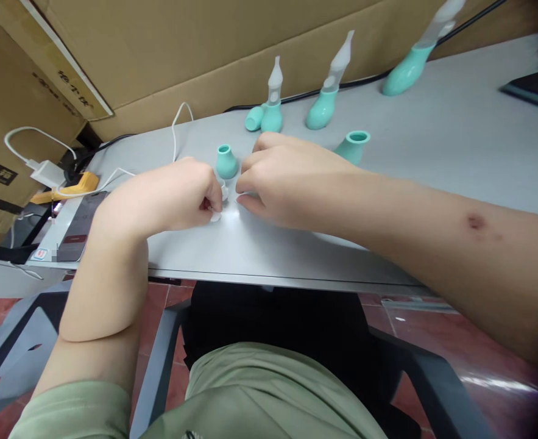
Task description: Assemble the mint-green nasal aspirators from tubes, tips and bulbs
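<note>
Brown cardboard (pixel 181 55) stands behind a pale grey desktop (pixel 433 140). Far left: white plastic charger (pixel 49 174), then flat dark grey slab (pixel 82 222). Your left hand (pixel 181 192) is curled narrow, holding a small whitish piece (pixel 215 216) at the fingertips, low over the desktop. Just beyond: small open teal bulb (pixel 226 163), upright. Farther back, a tipped teal bulb (pixel 253 119). Your right hand (pixel 271 177) has bent fingers, thumb near index; whether it grips anything, you cannot tell. Behind it: teal bulb with clear tube and white tapered tip (pixel 272 116); rightward, a second, tilted assembly (pixel 322 110). Larger open teal bulb (pixel 354 146) sits partly behind your right forearm. Third assembly (pixel 408 70) leans near the black cable (pixel 474 21); dark flat object (pixel 536 88) at far right
</note>
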Demonstrator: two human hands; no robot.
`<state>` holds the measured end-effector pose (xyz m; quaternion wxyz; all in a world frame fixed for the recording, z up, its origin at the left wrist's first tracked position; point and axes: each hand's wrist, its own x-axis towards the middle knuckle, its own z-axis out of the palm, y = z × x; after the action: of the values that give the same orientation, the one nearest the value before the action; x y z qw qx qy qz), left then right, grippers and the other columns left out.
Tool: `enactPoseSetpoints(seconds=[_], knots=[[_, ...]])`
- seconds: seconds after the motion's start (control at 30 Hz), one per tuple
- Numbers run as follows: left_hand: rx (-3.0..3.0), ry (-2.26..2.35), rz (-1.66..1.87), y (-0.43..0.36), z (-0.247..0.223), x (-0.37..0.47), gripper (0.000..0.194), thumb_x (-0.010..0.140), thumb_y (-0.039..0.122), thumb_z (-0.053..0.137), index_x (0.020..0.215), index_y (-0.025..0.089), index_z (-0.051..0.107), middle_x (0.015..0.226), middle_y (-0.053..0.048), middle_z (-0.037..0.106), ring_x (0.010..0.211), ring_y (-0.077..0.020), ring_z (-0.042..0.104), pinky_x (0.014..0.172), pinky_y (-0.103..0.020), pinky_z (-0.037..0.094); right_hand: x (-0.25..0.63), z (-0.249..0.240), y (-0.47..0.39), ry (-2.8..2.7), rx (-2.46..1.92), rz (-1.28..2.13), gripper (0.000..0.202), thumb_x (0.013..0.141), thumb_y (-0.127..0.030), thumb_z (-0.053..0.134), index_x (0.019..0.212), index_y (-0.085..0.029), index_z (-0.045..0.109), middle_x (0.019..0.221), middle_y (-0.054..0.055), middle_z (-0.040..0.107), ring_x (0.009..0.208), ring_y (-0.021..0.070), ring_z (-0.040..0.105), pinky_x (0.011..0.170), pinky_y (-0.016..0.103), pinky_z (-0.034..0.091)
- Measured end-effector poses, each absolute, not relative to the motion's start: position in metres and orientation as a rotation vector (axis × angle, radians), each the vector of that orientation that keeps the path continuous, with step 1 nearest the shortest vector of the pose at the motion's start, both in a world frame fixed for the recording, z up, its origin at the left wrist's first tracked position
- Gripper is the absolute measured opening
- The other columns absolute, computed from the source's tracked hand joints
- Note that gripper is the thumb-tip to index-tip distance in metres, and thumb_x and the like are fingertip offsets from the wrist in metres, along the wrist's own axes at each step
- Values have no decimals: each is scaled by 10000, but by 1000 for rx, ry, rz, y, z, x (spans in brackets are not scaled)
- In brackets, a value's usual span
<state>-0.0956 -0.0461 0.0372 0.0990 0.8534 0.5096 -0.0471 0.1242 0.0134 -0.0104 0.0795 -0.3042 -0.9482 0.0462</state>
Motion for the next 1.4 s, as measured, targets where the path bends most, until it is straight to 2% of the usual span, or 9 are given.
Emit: enactPoseSetpoints(seconds=[0.27, 0.43, 0.57, 0.73, 0.87, 0.97, 1.07, 1.2, 1.4], knots=[[2469, 1615, -62, -52, 58, -104, 213, 992, 348, 863, 1168, 278, 962, 1057, -8, 932, 850, -200, 818, 796, -339, 577, 109, 1, -3, -3064, -1007, -122, 182, 1086, -190, 667, 983, -215, 815, 956, 152, 762, 1368, 424, 690, 1235, 569, 569], [2510, 1699, -87, -46, 55, -99, 258, 1023, 235, 761, 1182, 256, 963, 1164, -48, 942, 952, -235, 843, 873, -358, 600, 109, -6, -1, -3044, -999, -157, 199, 1052, -128, 634, 988, -195, 810, 1009, 165, 781, 1341, 416, 701, 1238, 565, 545], [2497, 1677, -106, -34, 41, -100, 247, 968, 247, 758, 1115, 276, 954, 1113, -28, 938, 886, -243, 819, 830, -365, 571, 109, -11, 2, -3017, -969, -151, 147, 1024, -126, 690, 947, -212, 781, 933, 130, 752, 1266, 376, 727, 1197, 523, 582], [2498, 1557, 39, -23, 27, -108, 172, 896, 250, 765, 978, 271, 915, 1002, -22, 916, 814, -237, 774, 790, -372, 542, 110, -9, 4, -2981, -1062, 77, 219, 924, -70, 800, 798, -205, 684, 833, 110, 697, 1217, 383, 744, 1215, 549, 581], [2490, 1511, 216, -20, 28, -111, 146, 928, 299, 765, 959, 259, 902, 977, -29, 894, 822, -219, 761, 788, -365, 554, 116, 0, 1, -2868, -1086, 288, 276, 1004, -44, 739, 779, -190, 675, 831, 89, 701, 1205, 345, 742, 1278, 551, 528], [2479, 1419, 427, -20, 30, -114, 131, 969, 356, 825, 937, 260, 909, 996, -60, 889, 858, -224, 763, 785, -378, 585, 127, 9, 0, -2724, -1107, 455, 175, 1013, -84, 770, 892, -207, 798, 928, 64, 772, 1004, 266, 745, 1092, 447, 592], [2434, 1317, 575, -21, 31, -115, 128, 980, 371, 897, 937, 253, 920, 993, -59, 880, 876, -206, 751, 781, -370, 614, 137, 13, 1, -2527, -1121, 594, 129, 1052, -162, 774, 1036, -241, 875, 1052, 25, 845, 831, 183, 702, 850, 361, 554], [2371, 1248, 646, -23, 31, -111, 125, 983, 350, 931, 980, 225, 927, 1007, -44, 883, 921, -187, 761, 820, -364, 636, 142, 10, 6, -2313, -1074, 692, 161, 1065, -146, 747, 989, -235, 859, 993, -25, 845, 975, 150, 768, 956, 308, 583], [2294, 1254, 706, -27, 32, -105, 192, 930, 442, 1006, 922, 287, 893, 1027, -64, 902, 978, -262, 803, 895, -469, 650, 147, -1, 15, -2174, -773, 820, 136, 1015, -253, 756, 960, -257, 880, 972, 13, 864, 1020, 226, 813, 949, 372, 648]])
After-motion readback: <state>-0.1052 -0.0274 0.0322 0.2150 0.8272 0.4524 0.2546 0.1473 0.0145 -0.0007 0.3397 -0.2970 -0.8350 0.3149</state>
